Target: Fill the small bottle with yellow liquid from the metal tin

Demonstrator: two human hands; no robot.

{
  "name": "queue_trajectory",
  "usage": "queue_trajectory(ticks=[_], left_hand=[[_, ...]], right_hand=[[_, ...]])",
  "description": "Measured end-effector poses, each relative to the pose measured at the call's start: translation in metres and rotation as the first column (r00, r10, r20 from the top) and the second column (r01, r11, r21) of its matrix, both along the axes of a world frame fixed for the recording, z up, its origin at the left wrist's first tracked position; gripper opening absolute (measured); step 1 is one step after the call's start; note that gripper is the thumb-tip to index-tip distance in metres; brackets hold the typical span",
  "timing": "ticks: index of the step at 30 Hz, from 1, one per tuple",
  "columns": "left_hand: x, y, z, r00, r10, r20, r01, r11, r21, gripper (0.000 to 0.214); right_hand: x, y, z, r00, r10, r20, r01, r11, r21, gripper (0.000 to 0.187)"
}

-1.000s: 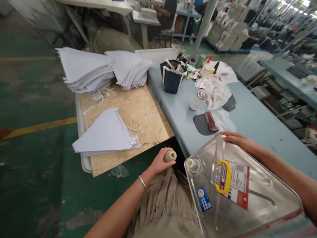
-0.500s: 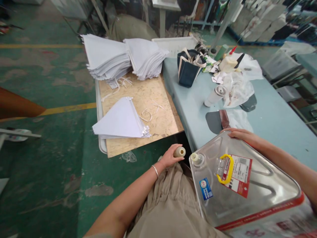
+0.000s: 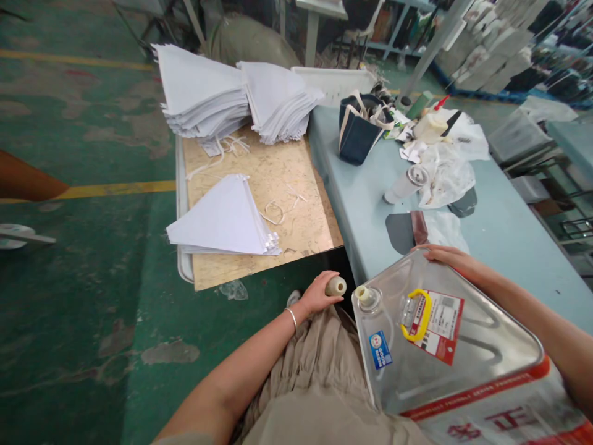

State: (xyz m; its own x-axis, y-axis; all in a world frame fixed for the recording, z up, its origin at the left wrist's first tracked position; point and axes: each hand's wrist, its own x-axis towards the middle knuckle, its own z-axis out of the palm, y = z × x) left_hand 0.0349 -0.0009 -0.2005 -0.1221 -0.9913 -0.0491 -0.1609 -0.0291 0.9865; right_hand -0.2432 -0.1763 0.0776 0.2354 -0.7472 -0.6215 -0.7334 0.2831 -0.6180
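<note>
Along the left of the frame, green floor point(image 3: 88, 259) crossed by a yellow line point(image 3: 120, 190). Left of centre, toward the top, two large stacks of white panels point(image 3: 201, 93) at the back of a wooden board point(image 3: 296, 176); below, a smaller white stack point(image 3: 222, 216) with loose cord point(image 3: 273, 213) just beside. Just below mid-frame, gripping a pale bottle point(image 3: 335, 286) in the left hand point(image 3: 317, 293), fingers curled round its sides, open mouth visible, near a pale spout point(image 3: 364, 295) but apart. Right of centre, above, a dark blue bag point(image 3: 359, 137) on the blue bench point(image 3: 504, 204). Lower right, a tilted metal can point(image 3: 393, 377) with that spout at its left corner and a yellow handle point(image 3: 419, 316) on top; farther up, a lidded white cup point(image 3: 404, 186) on the bench. Over the can's upper corner, right hand point(image 3: 448, 256) laid flat, fingers close together, thumb hidden; cannot tell whether pinching.
</note>
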Motion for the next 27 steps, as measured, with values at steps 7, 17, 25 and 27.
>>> queue_trajectory(ticks=[7, 17, 25, 27], left_hand=[[0.000, 0.001, -0.008, 1.000, 0.006, -0.014, -0.006, 1.000, 0.006, 0.077], [-0.005, 0.003, -0.013, 1.000, -0.004, -0.013, 0.004, 1.000, -0.003, 0.078], [-0.006, 0.003, -0.017, 1.000, -0.010, 0.001, 0.010, 1.000, 0.016, 0.077], [-0.006, 0.002, -0.019, 1.000, -0.010, -0.008, 0.010, 1.000, 0.011, 0.077]], right_hand=[[0.008, 0.003, -0.001, 0.999, 0.009, -0.038, -0.010, 1.000, -0.001, 0.047], [0.009, 0.002, -0.008, 0.999, 0.001, -0.048, 0.000, 1.000, 0.011, 0.046], [0.011, 0.002, -0.009, 0.998, -0.010, -0.054, 0.012, 0.999, 0.030, 0.045], [0.010, 0.002, -0.010, 0.998, -0.025, -0.064, 0.027, 0.999, 0.037, 0.046]])
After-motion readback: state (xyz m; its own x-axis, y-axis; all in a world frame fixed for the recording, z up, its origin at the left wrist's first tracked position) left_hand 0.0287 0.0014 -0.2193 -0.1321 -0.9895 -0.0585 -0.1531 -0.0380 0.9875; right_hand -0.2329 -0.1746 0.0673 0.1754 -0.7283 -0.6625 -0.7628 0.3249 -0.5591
